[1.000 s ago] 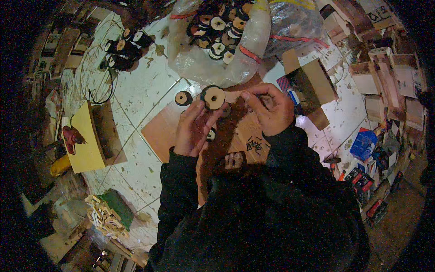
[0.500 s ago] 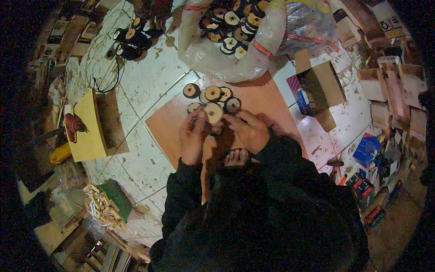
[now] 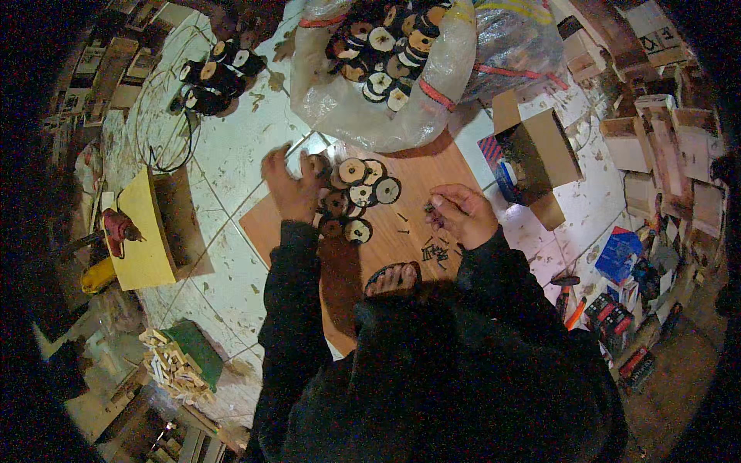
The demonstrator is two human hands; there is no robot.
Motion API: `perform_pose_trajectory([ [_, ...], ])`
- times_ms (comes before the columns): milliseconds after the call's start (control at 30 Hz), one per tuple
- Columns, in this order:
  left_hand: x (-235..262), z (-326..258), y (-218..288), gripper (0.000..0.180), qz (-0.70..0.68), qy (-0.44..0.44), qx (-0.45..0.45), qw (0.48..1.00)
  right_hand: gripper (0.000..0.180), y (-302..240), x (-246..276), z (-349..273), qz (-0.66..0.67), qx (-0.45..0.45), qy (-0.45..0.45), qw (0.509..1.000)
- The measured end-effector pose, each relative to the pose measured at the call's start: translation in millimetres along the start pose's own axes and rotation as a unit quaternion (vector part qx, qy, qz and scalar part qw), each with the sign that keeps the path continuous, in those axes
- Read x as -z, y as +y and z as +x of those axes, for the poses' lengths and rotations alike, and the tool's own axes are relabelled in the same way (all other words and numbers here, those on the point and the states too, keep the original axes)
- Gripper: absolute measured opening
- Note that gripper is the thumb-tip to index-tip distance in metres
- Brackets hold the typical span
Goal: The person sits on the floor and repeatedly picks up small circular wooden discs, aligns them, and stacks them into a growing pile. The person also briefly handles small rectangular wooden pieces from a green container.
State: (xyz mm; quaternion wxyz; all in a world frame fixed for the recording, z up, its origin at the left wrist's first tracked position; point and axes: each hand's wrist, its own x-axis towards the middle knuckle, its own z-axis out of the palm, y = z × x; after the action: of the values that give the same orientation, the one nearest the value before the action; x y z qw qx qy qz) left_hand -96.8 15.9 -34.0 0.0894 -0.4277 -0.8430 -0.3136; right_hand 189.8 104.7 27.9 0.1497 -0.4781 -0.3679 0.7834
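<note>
On the brown wooden board [image 3: 417, 166] lies a cluster of round discs with pale or brown faces and dark rims; one pale disc [image 3: 352, 170] is near its top. My left hand [image 3: 292, 189] is at the cluster's left edge, fingers apart, thumb beside a dark disc [image 3: 317, 164] that it partly covers. Right of the cluster, my right hand [image 3: 466, 217] is closed, fingertips pinched around small dark screws [image 3: 432, 216]. Several similar loose screws [image 3: 436, 253] lie on the board below it.
A large clear plastic bag [image 3: 370, 135] full of discs stands at the far side. Right of the board is an open cardboard box [image 3: 548, 154]. To the left are a yellow box [image 3: 143, 231] and black discs [image 3: 208, 71]. My foot [image 3: 392, 279] rests on the board's near part.
My hands have moved apart from the pale disc they held together; it is now among the others. My left hand went left to the cluster's edge, my right hand rightward.
</note>
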Motion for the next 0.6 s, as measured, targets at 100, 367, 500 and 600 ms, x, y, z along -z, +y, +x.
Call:
perform_pose_trajectory([
  [100, -40, 45, 48, 0.038, -0.175, -0.061, -0.084, 0.979, 0.022, -7, 3, 1, 0.063, 0.014, 0.003, 0.998],
  [367, -114, 79, 104, 0.068, -0.181, -0.353, -0.084, 0.914, 0.015, -10, 12, -2, 0.089, 0.108, 0.099, 0.985],
  [500, -100, 61, 94, 0.061, -0.164, -0.162, -0.144, 0.962, 0.017, -16, 13, 3, -0.088, 0.193, 0.141, 0.967],
  [600, -61, 39, 93, 0.058, -0.312, -0.115, -0.033, 0.942, 0.018, -27, 2, 5, -0.133, 0.229, 0.156, 0.952],
])
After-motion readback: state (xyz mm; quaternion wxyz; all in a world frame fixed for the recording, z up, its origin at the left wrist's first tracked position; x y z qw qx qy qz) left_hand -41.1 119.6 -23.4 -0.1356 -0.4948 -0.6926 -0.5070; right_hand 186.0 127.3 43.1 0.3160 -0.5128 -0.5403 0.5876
